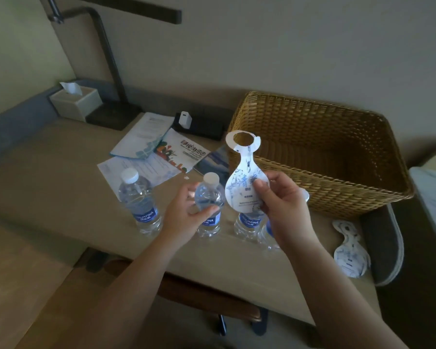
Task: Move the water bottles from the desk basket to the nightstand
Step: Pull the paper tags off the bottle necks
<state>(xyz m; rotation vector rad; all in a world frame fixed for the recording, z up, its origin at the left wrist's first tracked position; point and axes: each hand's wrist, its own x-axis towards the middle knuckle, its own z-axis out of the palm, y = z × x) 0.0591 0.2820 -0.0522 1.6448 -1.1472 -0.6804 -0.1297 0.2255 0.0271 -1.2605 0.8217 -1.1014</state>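
Several clear water bottles with blue labels stand in a row near the desk's front edge. My left hand (186,212) grips the second bottle (210,195) around its shoulder. The leftmost bottle (139,200) stands free beside it. Two more bottles (248,224) stand partly hidden behind my right hand (280,197), which pinches a white vase-shaped paper neck tag (242,177) upright above them. The wicker basket (337,187) sits at the back right, and I see nothing inside it.
Another stack of paper tags (350,255) lies at the desk's right end. Leaflets (159,149), a charger on a black block (186,119), a tissue box (74,102) and a desk lamp base (113,114) sit at the back. A bed edge (433,192) is at right.
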